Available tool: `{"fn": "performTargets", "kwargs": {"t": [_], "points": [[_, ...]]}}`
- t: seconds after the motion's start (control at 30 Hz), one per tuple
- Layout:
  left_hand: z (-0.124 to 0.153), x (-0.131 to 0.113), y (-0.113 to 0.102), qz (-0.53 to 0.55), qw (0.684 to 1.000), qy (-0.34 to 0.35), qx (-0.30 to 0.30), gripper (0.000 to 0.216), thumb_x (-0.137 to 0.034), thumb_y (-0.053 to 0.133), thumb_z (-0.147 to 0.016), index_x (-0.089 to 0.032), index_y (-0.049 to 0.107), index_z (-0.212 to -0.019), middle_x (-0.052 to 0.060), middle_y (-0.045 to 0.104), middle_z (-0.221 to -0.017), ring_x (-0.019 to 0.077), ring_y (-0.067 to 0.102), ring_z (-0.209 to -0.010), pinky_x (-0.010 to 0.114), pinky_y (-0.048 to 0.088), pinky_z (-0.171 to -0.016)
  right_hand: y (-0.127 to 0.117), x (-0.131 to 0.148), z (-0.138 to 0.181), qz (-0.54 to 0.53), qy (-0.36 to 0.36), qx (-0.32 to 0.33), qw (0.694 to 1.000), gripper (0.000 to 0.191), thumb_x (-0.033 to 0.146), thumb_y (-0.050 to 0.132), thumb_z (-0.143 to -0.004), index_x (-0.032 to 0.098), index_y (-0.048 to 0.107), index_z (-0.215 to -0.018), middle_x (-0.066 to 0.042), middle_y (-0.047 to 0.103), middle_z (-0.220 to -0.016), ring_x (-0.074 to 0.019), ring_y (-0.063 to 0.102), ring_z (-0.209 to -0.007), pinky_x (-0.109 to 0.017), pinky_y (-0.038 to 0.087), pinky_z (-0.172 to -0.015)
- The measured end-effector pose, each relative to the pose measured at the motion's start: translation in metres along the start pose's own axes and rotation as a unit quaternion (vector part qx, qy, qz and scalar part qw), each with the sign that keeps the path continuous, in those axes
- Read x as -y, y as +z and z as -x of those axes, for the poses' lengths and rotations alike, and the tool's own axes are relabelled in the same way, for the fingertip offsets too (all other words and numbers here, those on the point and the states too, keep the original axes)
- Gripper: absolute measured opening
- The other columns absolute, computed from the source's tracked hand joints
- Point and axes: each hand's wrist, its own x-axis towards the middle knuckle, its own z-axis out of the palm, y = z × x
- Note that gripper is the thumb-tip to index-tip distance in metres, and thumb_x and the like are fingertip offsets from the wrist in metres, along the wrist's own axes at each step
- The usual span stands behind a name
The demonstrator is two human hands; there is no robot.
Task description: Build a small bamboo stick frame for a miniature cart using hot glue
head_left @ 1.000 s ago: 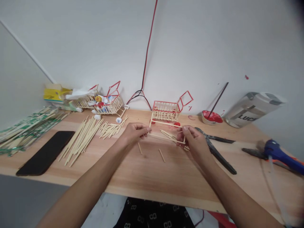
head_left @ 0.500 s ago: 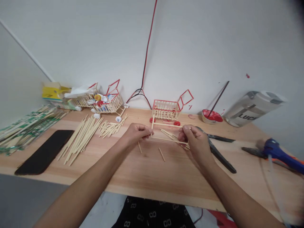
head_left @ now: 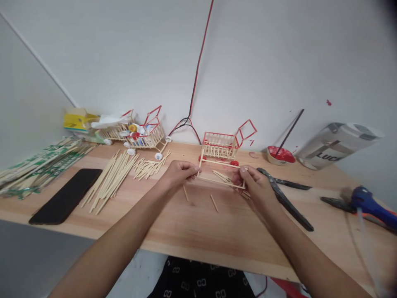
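Observation:
Between my two hands is a rectangular frame of thin wooden sticks (head_left: 221,181), held above the table. My left hand (head_left: 180,171) pinches its left short side between thumb and fingers. At the right end, my right hand (head_left: 252,180) grips the frame near the corner. Behind it stands a small stick-built shopping cart (head_left: 219,145) with a red rim, red handle and red wheels. Several cut sticks (head_left: 221,176) lie under the frame, partly hidden by my right hand. Two short sticks, one of them a loose stick (head_left: 214,203), rest on the tabletop in front.
Bundled sticks (head_left: 108,180), shorter sticks (head_left: 151,166), a black phone-like slab (head_left: 66,196) and wrapped chopsticks (head_left: 46,163) lie left. Another cart (head_left: 145,138) holds bottle caps. Right are black-handled cutters (head_left: 290,203), a blue glue gun (head_left: 369,203), a red-paint bowl (head_left: 281,155) and a plastic container (head_left: 335,147).
The frame has tilted slightly in my hands, and its right short side now shows by my right fingers. The whole view has shifted a little; both hands keep their grip.

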Motion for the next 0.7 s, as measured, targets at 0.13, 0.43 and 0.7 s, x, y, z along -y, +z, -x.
{"fn": "performTargets", "kwargs": {"t": [0.13,0.43,0.7], "points": [[-0.006,-0.004,-0.014,-0.041,0.997,0.049,-0.050,0.029,-0.039,0.073,-0.062,-0.011,0.070,-0.067,0.002,0.059,-0.054,0.0086,0.046,-0.050,0.022,0.035,-0.049,-0.001,0.001,-0.002,-0.029,0.010,-0.013,0.999,0.032,0.051,0.064,-0.076,0.019,0.062,-0.081,-0.001,0.063,-0.069,-0.0088,0.053,-0.053,-0.017,0.038,-0.042],[-0.012,-0.012,-0.048,-0.023,0.980,0.092,-0.177,0.024,-0.033,0.065,-0.070,-0.010,0.068,-0.075,-0.001,0.056,-0.051,0.0058,0.043,-0.040,0.019,0.031,-0.041,0.000,0.016,-0.014,0.069,-0.050,0.023,0.996,0.037,0.053,0.061,-0.078,0.018,0.068,-0.087,-0.004,0.063,-0.079,-0.0110,0.053,-0.064,-0.020,0.041,-0.051],[-0.010,-0.014,-0.050,-0.010,0.980,0.093,-0.178,0.022,-0.032,0.064,-0.070,-0.010,0.068,-0.074,-0.001,0.057,-0.052,0.0058,0.045,-0.041,0.018,0.032,-0.041,0.005,0.020,-0.045,0.158,-0.108,0.071,0.979,0.037,0.051,0.059,-0.079,0.019,0.072,-0.091,0.002,0.055,-0.064,-0.0093,0.041,-0.053,-0.021,0.035,-0.048]]}}
